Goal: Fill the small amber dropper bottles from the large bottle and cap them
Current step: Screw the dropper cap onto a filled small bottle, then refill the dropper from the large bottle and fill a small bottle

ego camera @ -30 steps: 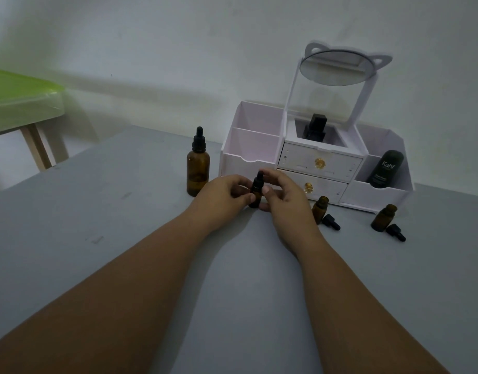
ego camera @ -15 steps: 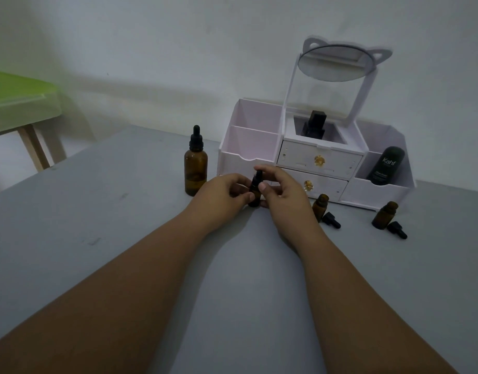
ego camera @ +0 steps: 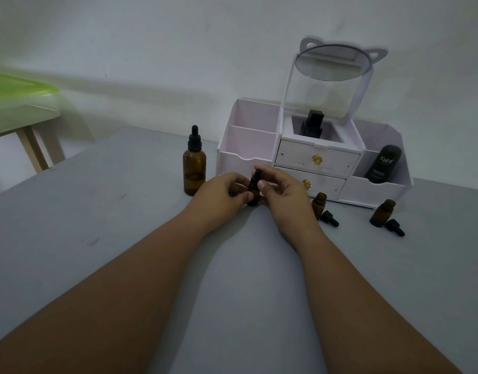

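Note:
A small amber dropper bottle stands upright on the grey table between my hands. My left hand grips its body from the left. My right hand pinches its black dropper cap from the right, thumb and fingertips around the top. The large amber bottle with a black dropper top stands to the left, capped. Two more small amber bottles stand open to the right, each with a black dropper cap lying beside it.
A white cosmetic organiser with two drawers, side compartments and an oval mirror stands behind my hands. It holds a dark tube at the right and a black bottle on top. A green-topped stool is at far left.
My hands stay on the small bottle and its cap. The fingers of my right hand have shifted slightly around the cap; nothing else has moved.

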